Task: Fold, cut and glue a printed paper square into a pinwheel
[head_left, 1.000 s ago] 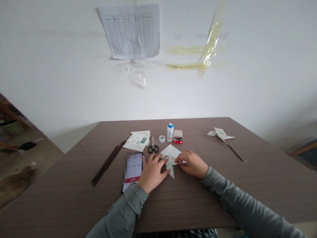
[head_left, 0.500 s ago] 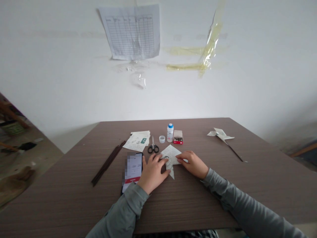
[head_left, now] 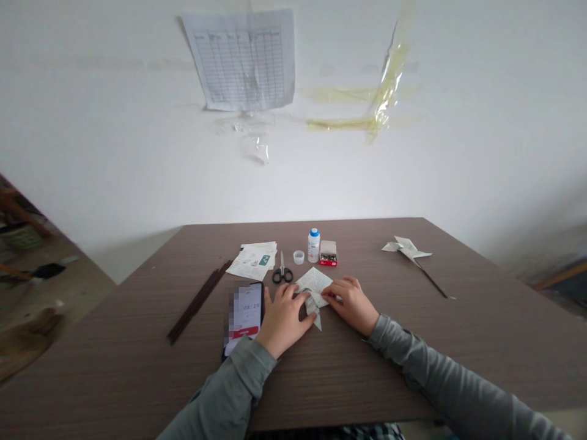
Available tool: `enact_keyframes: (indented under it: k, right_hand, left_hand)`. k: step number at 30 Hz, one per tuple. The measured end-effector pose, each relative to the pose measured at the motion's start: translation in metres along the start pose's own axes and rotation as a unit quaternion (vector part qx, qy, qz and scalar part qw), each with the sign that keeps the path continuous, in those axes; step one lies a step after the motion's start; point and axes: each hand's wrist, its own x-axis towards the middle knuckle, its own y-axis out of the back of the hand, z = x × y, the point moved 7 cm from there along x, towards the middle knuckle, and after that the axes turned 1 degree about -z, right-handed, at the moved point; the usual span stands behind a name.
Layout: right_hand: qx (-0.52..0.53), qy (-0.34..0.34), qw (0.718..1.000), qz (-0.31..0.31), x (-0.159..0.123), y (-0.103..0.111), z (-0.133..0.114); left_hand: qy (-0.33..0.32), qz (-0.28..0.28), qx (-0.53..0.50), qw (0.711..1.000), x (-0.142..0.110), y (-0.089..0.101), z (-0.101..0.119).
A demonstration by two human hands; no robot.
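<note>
A printed sheet of paper cut and partly folded as a pinwheel (head_left: 315, 282) lies on the table between my hands. My left hand (head_left: 285, 319) rests on its left side, fingers apart, with thumb and index finger holding down a curled flap near the middle. From the right, my right hand (head_left: 351, 304) pinches a corner of the paper, bent in towards the centre. The exact grip of the right fingertips is partly hidden. Just beyond the paper are black-handled scissors (head_left: 282, 275). A phone (head_left: 244, 315) showing a timer lies beside my left hand.
Dark thin sticks (head_left: 199, 302) and printed paper sheets (head_left: 251, 261) lie to the left. Behind the paper stand a small clear cup (head_left: 298, 258), a white bottle (head_left: 313, 246) with a blue cap and a red box (head_left: 328, 260) of small metal pieces. A finished pinwheel (head_left: 408, 247) on a stick lies right.
My right hand has moved left, bringing the paper's right corner in towards the middle. My left hand stays nearly in place on the paper.
</note>
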Motion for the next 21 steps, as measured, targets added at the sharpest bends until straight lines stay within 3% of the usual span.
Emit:
enact_keyframes:
  k: [9, 21]
  right_hand:
    - [-0.022, -0.024, 0.999, 0.008, -0.0009, -0.0028, 0.006]
    - [-0.033, -0.008, 0.999, 0.012, -0.0024, -0.0036, 0.0051]
  left_hand:
    - [-0.001, 0.007, -0.001, 1.0, 0.0005, -0.001, -0.0003]
    - [-0.032, 0.009, -0.026, 0.999, 0.0029, -0.0048, 0.0047]
